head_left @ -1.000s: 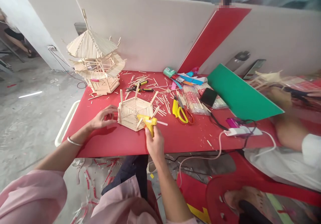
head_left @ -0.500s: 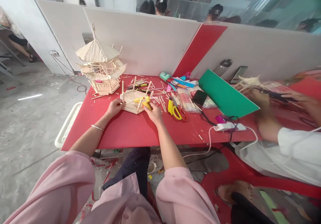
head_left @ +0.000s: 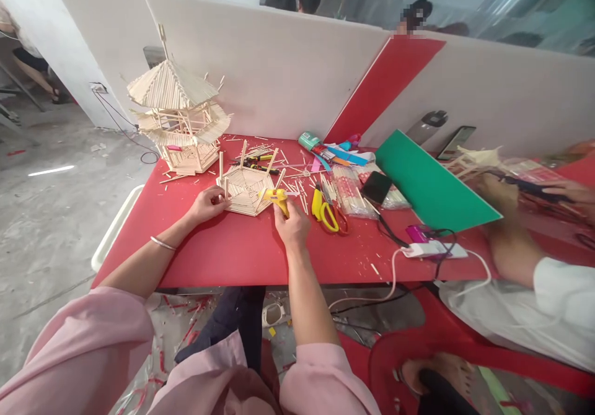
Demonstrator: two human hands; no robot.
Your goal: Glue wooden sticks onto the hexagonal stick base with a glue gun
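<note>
White partition panels (head_left: 260, 62) are standing behind a red desk (head_left: 242, 257), where a hexagonal stick frame (head_left: 246, 186) is lying between both hands. Being presumably light, stiff and fragile at its upright posts (head_left: 221, 166), it is calling for a hold on the base rim. Left hand (head_left: 207, 204): fingers are curling at the frame's left corner; whether they are pinching is unclear. Right hand (head_left: 292, 224): it is gripping a yellow glue gun (head_left: 275, 196). Behind, a stick pagoda (head_left: 181, 133) is occupying the desk's rear-left corner; grey floor (head_left: 51, 217) is extending leftward.
</note>
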